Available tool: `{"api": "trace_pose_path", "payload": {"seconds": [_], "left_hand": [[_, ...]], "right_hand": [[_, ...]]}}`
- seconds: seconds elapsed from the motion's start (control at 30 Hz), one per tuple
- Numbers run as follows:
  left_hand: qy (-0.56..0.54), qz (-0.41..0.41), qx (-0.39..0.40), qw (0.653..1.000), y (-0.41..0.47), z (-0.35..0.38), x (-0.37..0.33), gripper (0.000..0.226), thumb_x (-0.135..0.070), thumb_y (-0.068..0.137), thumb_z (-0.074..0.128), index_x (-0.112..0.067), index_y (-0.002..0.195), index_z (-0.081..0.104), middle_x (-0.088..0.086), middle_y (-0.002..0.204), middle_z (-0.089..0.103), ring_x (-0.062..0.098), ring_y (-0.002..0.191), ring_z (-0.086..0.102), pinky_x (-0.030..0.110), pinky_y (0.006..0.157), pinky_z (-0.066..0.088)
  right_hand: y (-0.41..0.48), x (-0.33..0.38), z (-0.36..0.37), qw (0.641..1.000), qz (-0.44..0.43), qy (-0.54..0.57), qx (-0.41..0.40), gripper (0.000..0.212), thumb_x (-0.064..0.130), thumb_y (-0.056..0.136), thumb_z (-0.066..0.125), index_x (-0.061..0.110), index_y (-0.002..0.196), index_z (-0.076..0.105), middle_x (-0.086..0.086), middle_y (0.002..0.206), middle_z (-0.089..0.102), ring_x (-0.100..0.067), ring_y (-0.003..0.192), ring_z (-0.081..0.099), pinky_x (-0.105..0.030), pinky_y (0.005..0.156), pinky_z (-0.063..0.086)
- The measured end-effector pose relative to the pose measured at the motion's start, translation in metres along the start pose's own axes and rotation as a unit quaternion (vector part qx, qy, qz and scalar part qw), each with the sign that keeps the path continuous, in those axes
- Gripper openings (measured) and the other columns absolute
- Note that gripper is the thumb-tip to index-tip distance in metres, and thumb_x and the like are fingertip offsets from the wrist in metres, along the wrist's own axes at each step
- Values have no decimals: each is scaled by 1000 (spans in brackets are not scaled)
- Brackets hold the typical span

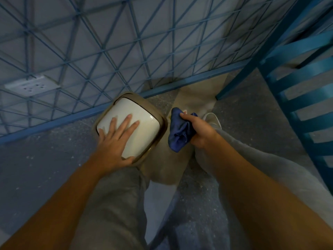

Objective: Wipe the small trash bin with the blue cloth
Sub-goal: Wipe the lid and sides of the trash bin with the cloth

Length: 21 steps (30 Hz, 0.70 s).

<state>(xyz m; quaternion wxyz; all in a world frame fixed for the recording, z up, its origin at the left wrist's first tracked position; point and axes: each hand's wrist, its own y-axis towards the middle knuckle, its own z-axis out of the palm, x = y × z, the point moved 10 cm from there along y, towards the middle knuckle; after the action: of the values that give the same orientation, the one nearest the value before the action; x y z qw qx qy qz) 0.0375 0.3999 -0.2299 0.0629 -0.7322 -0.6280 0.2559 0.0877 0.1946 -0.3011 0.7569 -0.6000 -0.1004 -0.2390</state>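
Note:
The small trash bin (142,112) stands on the floor by the wall, a beige body with a cream-white lid seen from above. My left hand (115,141) lies flat on the lid with fingers spread, thumb hooked over the near edge. To the right of the bin, my right hand (200,132) holds the bunched blue cloth (180,130) just beside the bin's right side. The cloth hangs apart from the bin, not touching it.
A blue wire lattice (126,51) covers the wall behind the bin, with a white socket (32,85) at the left. A blue slatted chair (297,87) stands at the right. My legs and a white shoe (212,118) lie on the speckled floor.

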Motion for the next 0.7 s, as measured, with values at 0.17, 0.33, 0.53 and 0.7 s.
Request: {"api": "trace_pose_path", "payload": {"seconds": [0.17, 0.33, 0.53, 0.7], "left_hand": [[89, 85, -33, 992, -8, -1, -1, 119, -9, 63, 72, -43, 144, -9, -13, 156, -11, 17, 141, -11, 59, 107, -4], [156, 117, -126, 973, -18, -19, 2, 100, 14, 64, 58, -29, 146, 19, -17, 156, -10, 34, 141, 12, 66, 106, 10], [78, 18, -79, 994, -10, -24, 5, 84, 1, 62, 68, -29, 135, 38, 1, 157, 8, 32, 143, 0, 60, 110, 1], [-266, -92, -180, 943, -10, -50, -39, 38, -26, 79, 52, -8, 111, 62, 9, 120, 55, 26, 114, 53, 30, 93, 41]], "right_hand": [[-5, 5, 7, 996, -3, 74, 42, 20, 24, 93, 48, 8, 85, 58, -8, 74, 64, -20, 70, 61, -29, 64, 51], [-8, 7, -7, 999, -2, 48, -8, 22, 26, 93, 49, 6, 87, 57, -11, 87, 61, -20, 80, 59, -30, 70, 49], [-17, 5, 1, 999, 3, 44, -2, 23, 24, 93, 49, 6, 82, 58, -12, 81, 59, -21, 76, 58, -31, 73, 49], [-30, 1, 22, 998, 1, 43, 45, 22, 21, 93, 47, 5, 82, 59, -12, 80, 60, -19, 75, 59, -28, 74, 49]]}}
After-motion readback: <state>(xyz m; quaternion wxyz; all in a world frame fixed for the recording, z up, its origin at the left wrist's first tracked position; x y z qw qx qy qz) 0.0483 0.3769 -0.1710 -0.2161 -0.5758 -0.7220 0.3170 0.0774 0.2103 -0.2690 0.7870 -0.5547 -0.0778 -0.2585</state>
